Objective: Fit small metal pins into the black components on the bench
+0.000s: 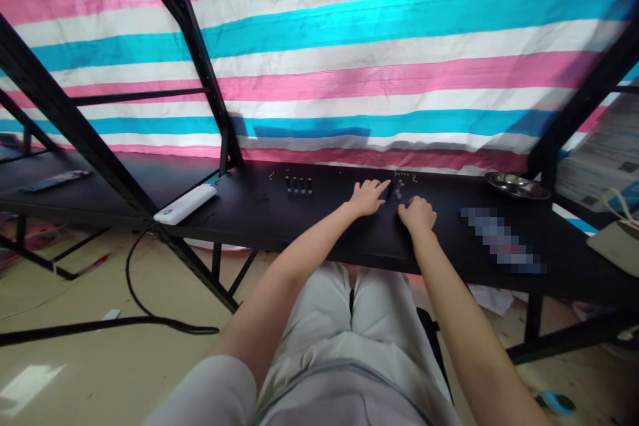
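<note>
My left hand [368, 197] reaches over the black shelf with its fingers stretched and spread. Its index fingertip is at or just beside a small dark upright piece [391, 188]; whether they touch I cannot tell. My right hand [418, 214] rests closer to the front edge, fingers curled in, and anything inside them is hidden. Just beyond it lies a cluster of small pale pieces [400, 188]. Further left stand several short black cylinders [299, 185] with light tops, lined up in a row. Tiny whitish bits [404, 175] are scattered toward the back.
A white power strip [186, 204] with a black cable lies by the left frame post. On the right are a shiny metal dish [516, 185] and a blurred-out flat item [502, 239]. Black metal posts [200, 56] rise before a striped sheet [374, 26].
</note>
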Demonstrator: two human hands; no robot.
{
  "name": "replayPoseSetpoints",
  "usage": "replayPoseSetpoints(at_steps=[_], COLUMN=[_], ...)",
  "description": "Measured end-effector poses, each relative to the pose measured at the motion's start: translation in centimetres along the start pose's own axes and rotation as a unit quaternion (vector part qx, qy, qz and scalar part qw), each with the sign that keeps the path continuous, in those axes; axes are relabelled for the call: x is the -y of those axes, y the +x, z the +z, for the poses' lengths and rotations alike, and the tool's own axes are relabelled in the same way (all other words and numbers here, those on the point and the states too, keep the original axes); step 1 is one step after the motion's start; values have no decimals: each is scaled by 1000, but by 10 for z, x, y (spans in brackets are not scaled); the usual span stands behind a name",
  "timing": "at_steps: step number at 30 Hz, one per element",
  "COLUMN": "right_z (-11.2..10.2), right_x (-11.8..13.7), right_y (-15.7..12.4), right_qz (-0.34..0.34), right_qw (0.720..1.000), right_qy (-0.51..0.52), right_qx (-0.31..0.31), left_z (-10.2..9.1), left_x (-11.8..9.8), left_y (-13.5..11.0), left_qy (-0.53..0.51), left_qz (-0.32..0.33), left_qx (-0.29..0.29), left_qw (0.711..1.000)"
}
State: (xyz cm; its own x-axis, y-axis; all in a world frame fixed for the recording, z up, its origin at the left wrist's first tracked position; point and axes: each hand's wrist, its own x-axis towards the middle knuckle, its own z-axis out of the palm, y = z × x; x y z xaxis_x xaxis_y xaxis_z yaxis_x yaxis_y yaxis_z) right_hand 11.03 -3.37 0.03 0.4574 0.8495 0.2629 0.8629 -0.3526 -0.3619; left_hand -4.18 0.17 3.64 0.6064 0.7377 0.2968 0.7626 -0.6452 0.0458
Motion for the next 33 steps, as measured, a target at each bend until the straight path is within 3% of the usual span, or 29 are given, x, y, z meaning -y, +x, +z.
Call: replayPoseSetpoints(at_steps=[5,10,18,24,33], right_z=[3,6,12,17,21], right_x=[-1,0,-1,0,8], right_y=[2,5,14,22,35], right_qz=[-4,-4,7,25,63], right_qw=[1000,1000,999,998,995], right_qy=[-4,-1,19,40,62], right_qx=[3,4,33,43,41], left_z=[28,39,32,17,10], left_x=[-7,-9,-4,15,22], left_y=[14,21,19,-7,-43], left_qy=[-1,15,34,-21,-123], left_qz=[-32,-25,-9,-9,-103], left_qx=[-31,-50,-107,-118,-175], left_qw=[999,998,994,993,971])
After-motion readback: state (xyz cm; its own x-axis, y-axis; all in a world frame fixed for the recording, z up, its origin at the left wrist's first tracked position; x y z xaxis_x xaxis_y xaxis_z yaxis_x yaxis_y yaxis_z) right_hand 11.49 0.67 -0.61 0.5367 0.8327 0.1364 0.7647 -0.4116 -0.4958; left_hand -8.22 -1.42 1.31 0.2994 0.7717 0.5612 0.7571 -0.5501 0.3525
